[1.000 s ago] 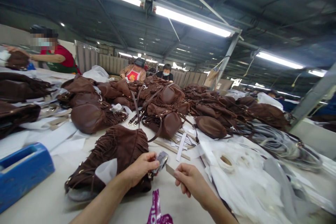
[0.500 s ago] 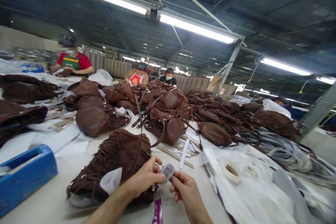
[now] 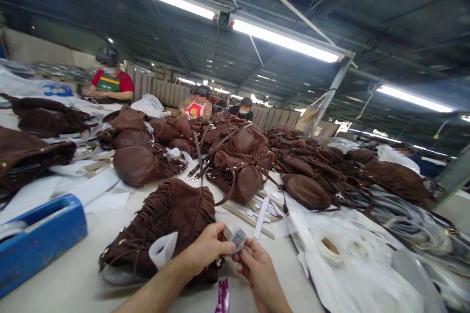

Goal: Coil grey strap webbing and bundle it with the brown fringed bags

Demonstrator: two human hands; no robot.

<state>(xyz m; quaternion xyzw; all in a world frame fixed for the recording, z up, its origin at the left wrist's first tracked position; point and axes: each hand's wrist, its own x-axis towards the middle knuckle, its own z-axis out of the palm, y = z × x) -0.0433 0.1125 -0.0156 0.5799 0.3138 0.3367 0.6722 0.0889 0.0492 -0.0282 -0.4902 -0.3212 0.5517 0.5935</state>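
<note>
Fingertips (image 3: 221,240) of left hand (image 3: 206,250) and right hand (image 3: 258,268) pinch the near grey packet (image 3: 238,238): likely light, flimsy, best held by edges.

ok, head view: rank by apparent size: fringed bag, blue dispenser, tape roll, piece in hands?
1. fringed bag
2. blue dispenser, cropped at the frame edge, so unsure
3. tape roll
4. grey piece

place: bag factory, likely | evidence: brown bags (image 3: 238,176) piled (strip lights (image 3: 286,41))
</note>
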